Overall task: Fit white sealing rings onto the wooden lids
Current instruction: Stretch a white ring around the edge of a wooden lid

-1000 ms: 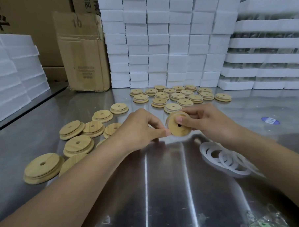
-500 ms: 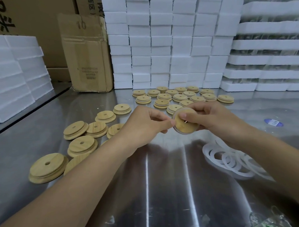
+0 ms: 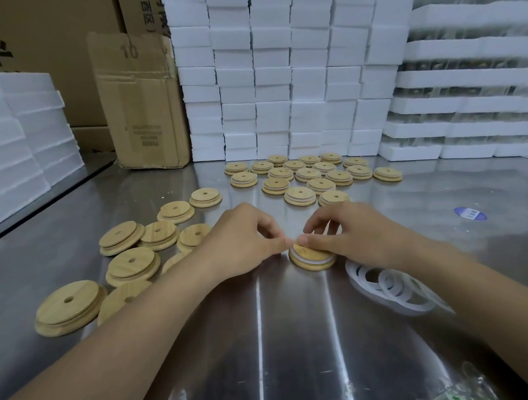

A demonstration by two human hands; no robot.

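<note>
Carton [image 3: 137,99] is marked "10", other print unreadable. Blue oval sticker [image 3: 470,213] on steel table [image 3: 262,336], text too small. Lid [image 3: 310,253] with white ring [image 3: 307,260] sits mid-table. Right hand [image 3: 349,235] grips it from above, left hand [image 3: 246,240] pinches its rim. Loose rings [image 3: 390,288] right, bare lids [image 3: 129,266] left, ringed lids [image 3: 307,173] behind, foam blocks [image 3: 281,63] at back.

Left hand [image 3: 243,240] and right hand [image 3: 352,232], fingers [image 3: 317,226] on a ringed wooden lid [image 3: 312,259] atop the steel table [image 3: 293,334].
</note>
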